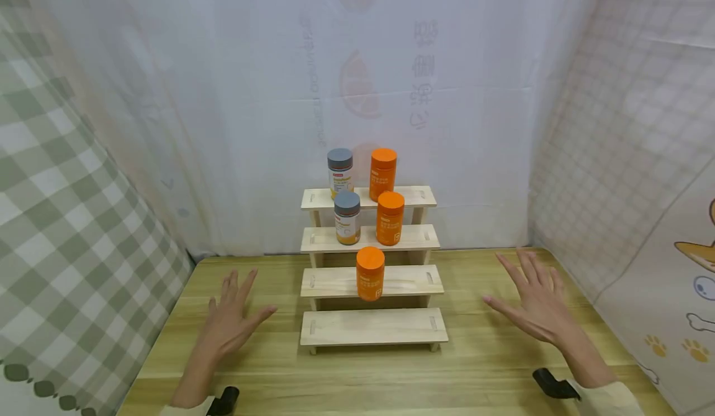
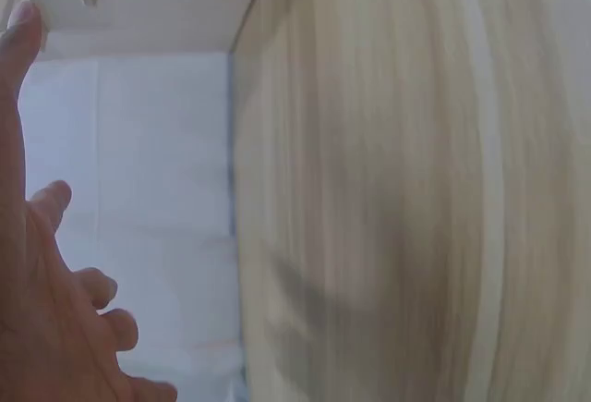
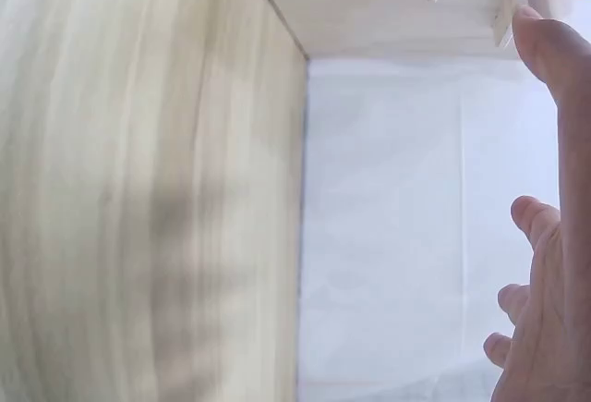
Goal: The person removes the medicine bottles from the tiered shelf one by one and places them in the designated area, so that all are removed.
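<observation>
My left hand (image 1: 229, 323) is spread over the table, to the left of a stepped wooden rack (image 1: 374, 328). On the other side of the rack my right hand (image 1: 533, 301) is held with fingers spread as well; neither hand holds anything. One orange jar (image 1: 370, 274) stands upright on the second step from the bottom. Above it, the third step bears a grey-lidded jar (image 1: 347, 218) beside an orange jar (image 1: 390, 219). The top step carries another grey-lidded jar (image 1: 340, 172) and an orange jar (image 1: 383, 175). No jar stands on the lowest step.
The wooden table (image 1: 374, 382) ends at a whitish curtain (image 1: 251, 155) behind the rack. A green checked cloth (image 1: 67, 205) hangs at the left, and a patterned sheet (image 1: 631, 217) at the right. Black bands (image 1: 553, 384) sit at the wrists.
</observation>
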### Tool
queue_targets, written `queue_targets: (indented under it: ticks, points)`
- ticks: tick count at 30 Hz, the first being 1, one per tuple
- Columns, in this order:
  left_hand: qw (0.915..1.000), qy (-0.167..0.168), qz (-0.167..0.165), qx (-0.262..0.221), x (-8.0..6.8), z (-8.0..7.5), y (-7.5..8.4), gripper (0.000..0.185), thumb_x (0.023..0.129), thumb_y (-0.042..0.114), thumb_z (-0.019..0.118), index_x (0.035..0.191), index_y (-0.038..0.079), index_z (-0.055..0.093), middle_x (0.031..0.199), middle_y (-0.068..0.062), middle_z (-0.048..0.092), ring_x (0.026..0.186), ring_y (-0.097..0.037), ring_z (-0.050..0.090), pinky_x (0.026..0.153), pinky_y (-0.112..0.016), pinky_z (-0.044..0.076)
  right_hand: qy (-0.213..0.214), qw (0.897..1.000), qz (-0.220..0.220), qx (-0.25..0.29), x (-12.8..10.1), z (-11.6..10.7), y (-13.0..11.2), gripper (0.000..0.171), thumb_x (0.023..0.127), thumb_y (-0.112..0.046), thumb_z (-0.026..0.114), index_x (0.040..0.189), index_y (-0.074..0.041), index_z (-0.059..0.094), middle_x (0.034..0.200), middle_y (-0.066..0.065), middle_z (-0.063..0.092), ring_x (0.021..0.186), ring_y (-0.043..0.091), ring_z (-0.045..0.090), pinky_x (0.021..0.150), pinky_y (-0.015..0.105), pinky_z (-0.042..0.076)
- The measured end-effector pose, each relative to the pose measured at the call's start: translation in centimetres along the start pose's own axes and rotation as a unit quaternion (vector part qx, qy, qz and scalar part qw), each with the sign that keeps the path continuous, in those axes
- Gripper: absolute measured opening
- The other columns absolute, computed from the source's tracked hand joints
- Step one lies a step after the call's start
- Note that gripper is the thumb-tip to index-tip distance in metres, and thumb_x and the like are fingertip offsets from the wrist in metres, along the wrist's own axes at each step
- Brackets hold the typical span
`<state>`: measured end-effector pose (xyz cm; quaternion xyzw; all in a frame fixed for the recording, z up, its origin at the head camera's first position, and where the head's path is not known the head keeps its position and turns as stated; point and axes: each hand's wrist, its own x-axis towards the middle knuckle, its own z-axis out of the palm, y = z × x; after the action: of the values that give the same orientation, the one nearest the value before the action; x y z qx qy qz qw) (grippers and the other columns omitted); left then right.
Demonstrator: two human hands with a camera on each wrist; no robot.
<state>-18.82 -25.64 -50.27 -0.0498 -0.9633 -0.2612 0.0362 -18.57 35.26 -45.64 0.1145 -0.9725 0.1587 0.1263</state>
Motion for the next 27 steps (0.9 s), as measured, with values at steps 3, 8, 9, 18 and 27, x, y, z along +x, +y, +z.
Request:
queue_targets:
  ticks: [3, 8, 9, 18, 27]
  points:
    - [0.9993, -0.011, 0.002, -0.036, 0.4, 0.3, 0.8, 0.095, 0.097, 0.062, 0.060, 0.165, 0.035, 0.000, 0.171, -0.022, -0.011, 0.155, -0.053, 0.001, 0.112, -0.083, 0.005, -0.006, 1.000, -0.003, 0.014, 0.6, -0.3, -1.0, 0.094, 0.095, -0.056, 0.065, 0.166, -0.029, 0.012, 0.174, 0.014, -0.006, 0.159, 0.042, -0.007, 0.113, 0.080, -0.005]
    - [0.9938, -0.021, 0.008, -0.109, 0.9, 1.2, 2.2, 0.097, 0.097, 0.060, 0.062, 0.165, 0.034, -0.002, 0.172, -0.019, -0.010, 0.153, -0.056, 0.010, 0.113, -0.080, 0.016, -0.008, 0.999, -0.013, 0.044, 1.3, -0.5, -2.8, 0.091, 0.095, -0.053, 0.066, 0.166, -0.027, 0.014, 0.174, 0.014, -0.003, 0.160, 0.040, -0.004, 0.112, 0.080, -0.001]
    - [0.9919, -0.023, 0.009, -0.124, 0.9, 1.5, 2.4, 0.098, 0.097, 0.060, 0.063, 0.165, 0.033, -0.002, 0.172, -0.019, -0.009, 0.153, -0.055, 0.011, 0.114, -0.079, 0.018, -0.008, 0.999, -0.016, 0.049, 1.3, -0.5, -3.1, 0.091, 0.095, -0.052, 0.066, 0.166, -0.026, 0.015, 0.174, 0.014, -0.002, 0.160, 0.040, -0.004, 0.112, 0.079, -0.001]
    - [0.9763, -0.049, 0.001, -0.211, -0.4, 4.1, 4.6, 0.097, 0.094, 0.054, 0.070, 0.165, 0.036, 0.007, 0.170, -0.017, 0.020, 0.152, -0.048, 0.027, 0.113, -0.074, 0.030, 0.004, 0.991, -0.042, 0.127, 1.8, 0.2, -5.9, 0.090, 0.095, -0.040, 0.071, 0.166, -0.024, 0.017, 0.174, 0.011, 0.001, 0.156, 0.047, 0.007, 0.113, 0.078, 0.002]
    - [0.9499, -0.068, -0.015, -0.305, -1.3, 6.0, 5.8, 0.100, 0.088, 0.044, 0.081, 0.165, 0.023, 0.020, 0.166, -0.015, 0.035, 0.148, -0.040, 0.041, 0.119, -0.058, 0.035, -0.010, 0.976, -0.046, 0.215, 2.9, 0.5, -8.8, 0.093, 0.094, -0.034, 0.073, 0.165, -0.036, 0.014, 0.175, 0.002, 0.005, 0.156, 0.048, 0.010, 0.108, 0.085, 0.012]
